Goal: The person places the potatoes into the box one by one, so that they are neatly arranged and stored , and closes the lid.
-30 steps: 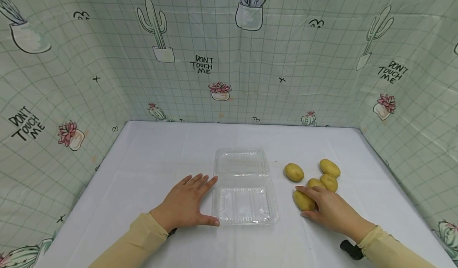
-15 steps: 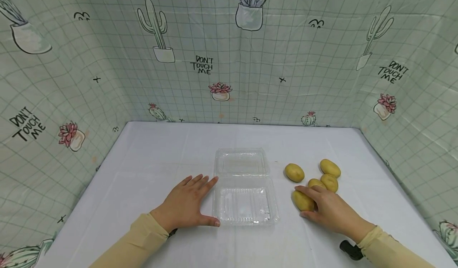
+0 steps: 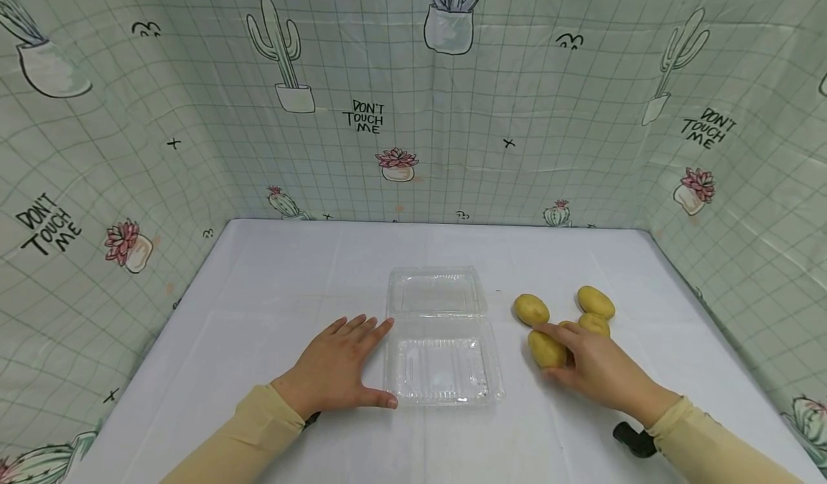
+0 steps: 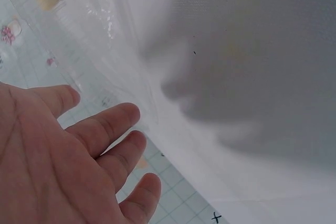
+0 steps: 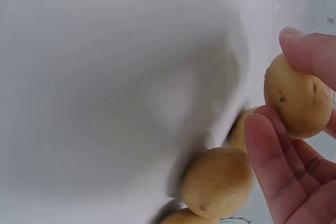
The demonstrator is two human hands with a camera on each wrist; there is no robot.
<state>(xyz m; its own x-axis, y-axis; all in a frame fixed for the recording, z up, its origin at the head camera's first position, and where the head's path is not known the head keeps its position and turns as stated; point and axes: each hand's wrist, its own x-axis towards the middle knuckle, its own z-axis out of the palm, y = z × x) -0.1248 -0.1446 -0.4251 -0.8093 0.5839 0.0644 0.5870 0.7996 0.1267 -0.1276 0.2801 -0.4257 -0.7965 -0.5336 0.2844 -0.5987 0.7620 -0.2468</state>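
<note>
My right hand (image 3: pixel 604 370) grips a yellow potato (image 3: pixel 545 350) between thumb and fingers. In the right wrist view the held potato (image 5: pixel 298 95) appears raised off the table. Just behind it, partly covered by the hand, other potatoes (image 3: pixel 594 324) lie close together. My left hand (image 3: pixel 336 369), fingers straight and spread, rests along the left side of a clear plastic clamshell container (image 3: pixel 442 370). Thumb and index finger reach its left edge; the left wrist view shows the palm (image 4: pixel 47 156) with nothing in it. The container's lid (image 3: pixel 436 291) lies folded back, away from me.
A separate potato (image 3: pixel 531 309) sits between the container and the others, and one more (image 3: pixel 596 302) lies at the far right. White cloth covers the table (image 3: pixel 291 276). Patterned fabric walls (image 3: pixel 452 175) enclose the back and both sides. A black wrist device (image 3: pixel 633 440) hangs by my right sleeve.
My right hand has risen slightly with the potato, which now hides more of the potato behind it. The left hand and container have stayed in place.
</note>
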